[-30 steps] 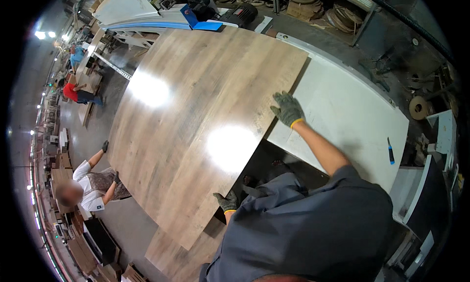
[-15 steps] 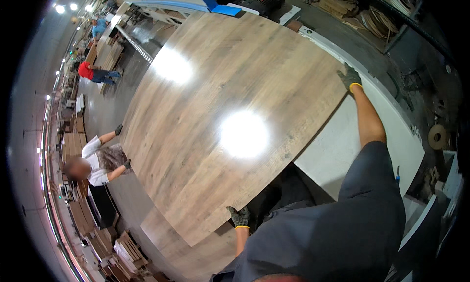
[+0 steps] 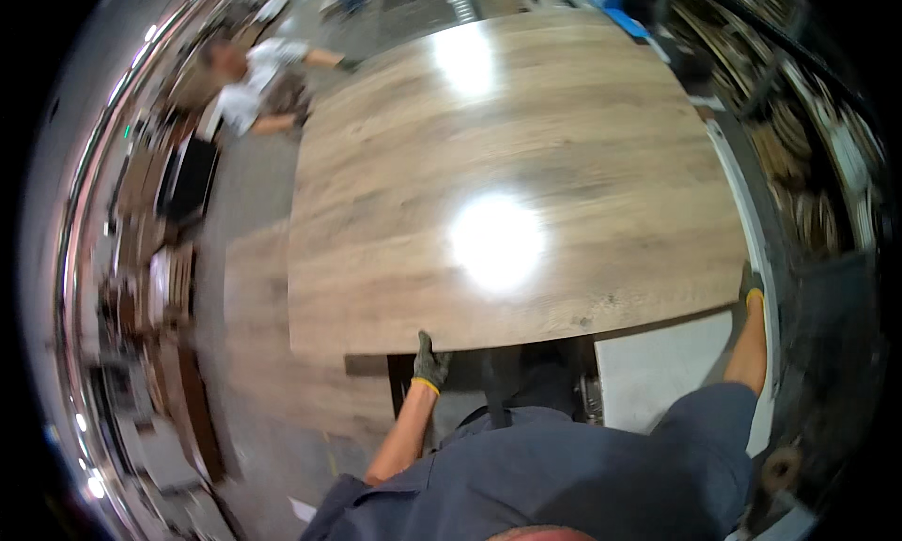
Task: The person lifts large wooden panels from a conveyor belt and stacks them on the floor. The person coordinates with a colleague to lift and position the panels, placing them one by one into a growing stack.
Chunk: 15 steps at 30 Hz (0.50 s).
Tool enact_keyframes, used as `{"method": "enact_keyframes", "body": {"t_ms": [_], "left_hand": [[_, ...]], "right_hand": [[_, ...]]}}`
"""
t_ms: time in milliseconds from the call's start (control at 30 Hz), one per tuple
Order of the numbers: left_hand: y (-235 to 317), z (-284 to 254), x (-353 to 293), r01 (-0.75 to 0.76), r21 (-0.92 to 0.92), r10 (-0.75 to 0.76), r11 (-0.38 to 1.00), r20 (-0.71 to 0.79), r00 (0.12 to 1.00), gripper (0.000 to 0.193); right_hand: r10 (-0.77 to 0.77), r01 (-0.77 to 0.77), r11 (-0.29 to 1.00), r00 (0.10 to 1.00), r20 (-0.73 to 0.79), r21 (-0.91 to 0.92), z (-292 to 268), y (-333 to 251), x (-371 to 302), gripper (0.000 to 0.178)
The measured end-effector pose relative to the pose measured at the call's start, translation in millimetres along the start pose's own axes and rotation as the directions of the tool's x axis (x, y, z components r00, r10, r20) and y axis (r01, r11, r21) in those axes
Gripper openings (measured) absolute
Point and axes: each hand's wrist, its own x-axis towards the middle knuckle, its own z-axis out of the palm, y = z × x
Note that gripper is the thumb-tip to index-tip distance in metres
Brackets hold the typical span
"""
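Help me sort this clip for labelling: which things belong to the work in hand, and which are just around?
In hand:
- wood-grain panel
- left hand, gloved, gripping the panel's near edge
- right hand, gloved, at its right corner
- second person at the panel's far corner

Just around:
- white board beneath
- blue object
- coiled rolls on the right

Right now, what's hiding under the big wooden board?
Below the wooden board, a white surface and dark gap peek out near the left hand and right hand. Everything else underneath is covered.
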Motion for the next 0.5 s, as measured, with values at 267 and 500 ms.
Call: {"method": "enact_keyframes", "body": {"t_ms": [267,500], "left_hand": [[-21,-14,30,-0.092,0.025,0.094,0.995,-0.135,0.986,0.047],[-9,-30,38,-0.081,0.036,0.088,0.996,-0.336,0.938,0.064]], "right_hand": [[-0.036,-0.164,0.897,0.899,0.437,0.411,-9,-6,-9,0.078],[-0.153,-0.364,0.688,0.773,0.616,0.628,9,-20,-13,0.067]]}}
